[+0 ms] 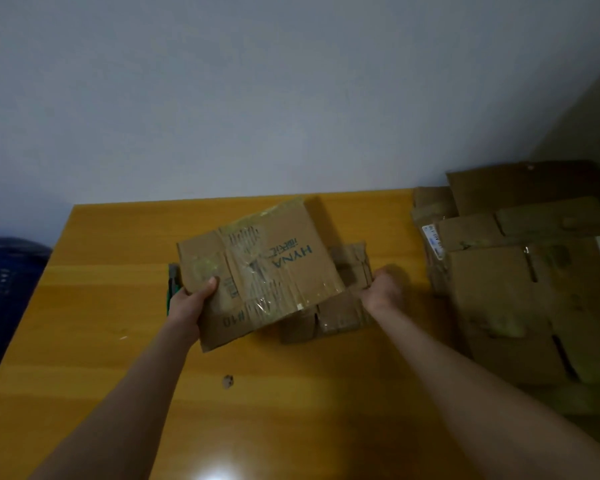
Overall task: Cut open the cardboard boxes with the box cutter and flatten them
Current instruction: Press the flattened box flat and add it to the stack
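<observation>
**Head camera: both hands on cardboard over a yellow table**

Seen from above, a person holds a taped box, pressed nearly flat and tilted, its blue "HYNA" print upside down. The left hand pinches its near left corner, thumb on top and fingers hidden beneath. The right hand grips the right edge of a lower box, which lies partly under the first on the table; its fingers curl out of sight behind the card. A green cutter peeks out just beside the left hand, mostly hidden. At the right a stack of flattened boxes lies by the wall. A small scrap sits between the forearms.
</observation>
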### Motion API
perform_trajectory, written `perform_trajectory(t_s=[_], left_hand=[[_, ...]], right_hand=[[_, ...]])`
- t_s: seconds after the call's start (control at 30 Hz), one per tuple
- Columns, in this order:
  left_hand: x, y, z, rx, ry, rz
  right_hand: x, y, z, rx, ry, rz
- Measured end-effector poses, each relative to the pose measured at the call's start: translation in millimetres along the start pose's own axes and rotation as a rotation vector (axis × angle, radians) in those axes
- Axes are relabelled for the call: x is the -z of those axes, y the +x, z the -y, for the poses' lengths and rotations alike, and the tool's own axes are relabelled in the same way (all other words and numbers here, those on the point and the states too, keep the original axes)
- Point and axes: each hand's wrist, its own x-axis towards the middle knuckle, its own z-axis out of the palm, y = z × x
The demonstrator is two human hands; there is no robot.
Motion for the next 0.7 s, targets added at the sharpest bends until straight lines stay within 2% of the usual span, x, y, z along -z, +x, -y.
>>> perform_trajectory(t_s=[0.1,0.3,0.4,0.5,0.57,0.63,0.7], left_hand=[[9.3,3.4,2.7,-0.005,0.011,0.039],[18.4,1.0,-2.7,-0.028,0.035,0.063],[23.2,5.3,1.0,-0.033,0.077,0.058],[28.3,8.7,7.9,-0.018,0.118,0.055],[29.4,7.5,12.0,-0.006,0.126,0.079],[28.7,5.5,12.1,-0.006,0.119,0.101],[28.0,3.1,8.5,-0.006,0.113,0.122]], right_hand=[[12.9,9.0,-2.2,0.057,0.042,-0.061],[5.5,-10.2,12.2,0.063,-0.229,0.017],[-17.3,-12.3,12.5,0.047,-0.252,-0.015],[-24.6,-5.3,13.0,-0.016,-0.161,0.021],[-22.2,-4.8,12.4,-0.033,-0.019,0.081],[-14.4,-6.0,12.5,-0.036,0.233,0.075],[2.4,-7.6,15.6,-0.015,0.487,-0.010]])
